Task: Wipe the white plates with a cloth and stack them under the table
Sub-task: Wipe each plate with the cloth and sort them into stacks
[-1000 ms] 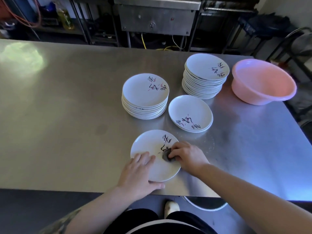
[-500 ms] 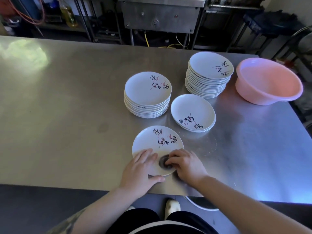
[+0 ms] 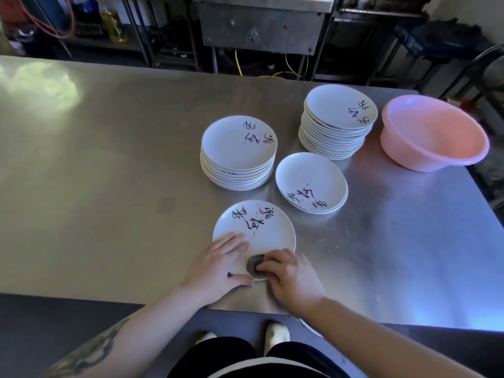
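A single white plate (image 3: pixel 259 227) with black and pink brush writing lies near the front edge of the steel table (image 3: pixel 109 186). My left hand (image 3: pixel 218 266) rests flat on its near left part, fingers straight, thumb along the near rim. My right hand (image 3: pixel 291 276) grips a small dark grey cloth (image 3: pixel 255 264) and presses it on the plate's near rim. Behind stand a stack of white plates (image 3: pixel 238 152), a taller stack (image 3: pixel 338 121) at the back right, and a low pile of plates (image 3: pixel 311 182) between them.
A pink plastic basin (image 3: pixel 433 132) sits at the table's right edge. Metal kitchen equipment (image 3: pixel 261 23) and shelving stand beyond the far edge. Part of a white plate (image 3: pixel 309 327) shows below the table's front edge, by my feet.
The plate has turned under my hands, so its writing moved from the right side to the far side. My right hand with the cloth slid from the plate's middle to its near rim.
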### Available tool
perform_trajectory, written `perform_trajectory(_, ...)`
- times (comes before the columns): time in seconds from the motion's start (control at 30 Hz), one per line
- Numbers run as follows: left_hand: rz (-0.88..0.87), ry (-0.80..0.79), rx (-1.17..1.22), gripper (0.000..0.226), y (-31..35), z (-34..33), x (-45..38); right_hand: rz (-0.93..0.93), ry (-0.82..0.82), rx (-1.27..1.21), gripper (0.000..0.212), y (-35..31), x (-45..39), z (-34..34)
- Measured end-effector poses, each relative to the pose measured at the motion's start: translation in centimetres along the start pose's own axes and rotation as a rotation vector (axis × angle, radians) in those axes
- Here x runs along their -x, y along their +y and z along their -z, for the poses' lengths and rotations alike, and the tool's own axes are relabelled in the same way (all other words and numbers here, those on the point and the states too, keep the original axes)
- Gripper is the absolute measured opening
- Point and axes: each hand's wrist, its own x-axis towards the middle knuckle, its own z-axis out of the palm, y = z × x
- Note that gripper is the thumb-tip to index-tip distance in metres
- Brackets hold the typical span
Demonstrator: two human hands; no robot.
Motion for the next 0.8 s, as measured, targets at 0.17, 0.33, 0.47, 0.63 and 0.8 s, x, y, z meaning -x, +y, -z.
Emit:
perform_trajectory(0.17, 0.059, 0.012, 0.026, 0.12, 0.3, 0.0, 0.1, 0.106, -0.014, 0.087, 0.026, 0.4, 0.1, -0.1)
perform_trajectory(0.33, 0.074, -0.017, 0.086, 0.117, 0.5, 0.5, 0.1, 0.24, 0.051, 0.175, 0.013, 0.7, 0.0, -0.3)
perform_trajectory(0.47, 0.082, -0.034, 0.187, 0.108, 1.1, 2.1, 0.3, 0.312, 0.143, 0.187, 0.013, 1.1, -1.1, 2.2)
perform_trajectory(0.63, 0.102, 0.338, 0.522, 0.048, 2.9, 5.3, 0.6, 0.179, 0.218, -0.018, 0.02, -0.2, -4.8, 7.0)
perform_trajectory(0.8, 0.08, 0.443, 0.695, 0.021, 4.9, 8.3, 0.1, -0.008, 0.106, -0.336, 0.016, -1.4, -6.1, 10.3)
